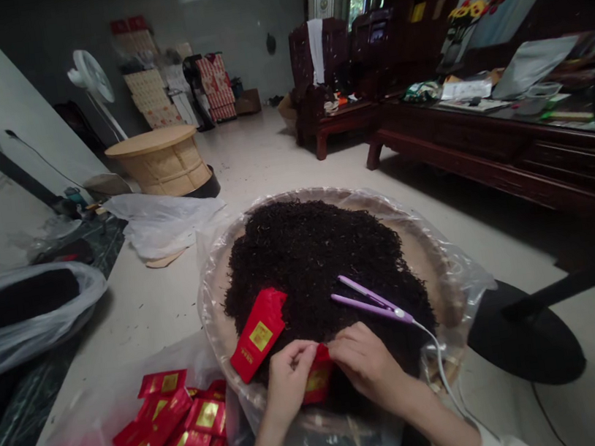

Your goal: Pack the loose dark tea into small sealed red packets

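Between my two hands is a small red packet (318, 382) with a gold label, over the near rim of a wide round basket (436, 262) lined with clear plastic. My left hand (289, 375) pinches its upper left edge, and my right hand (366, 361) pinches the upper right. A heap of dark loose tea leaves (317, 250) fills the middle of the basket. Another red packet (260, 331) lies tilted on the left of the heap. A purple mini sealing iron (372, 301) with its jaws apart rests on the leaves, its white cord trailing to the lower right.
Several red packets (176, 424) lie in a plastic bag at lower left. A sack of dark leaves (21, 302) stands farther left. Right of the basket is a black round stand base (524, 339). A low dark wooden table (463, 140) and a round wooden stool (156, 161) stand beyond.
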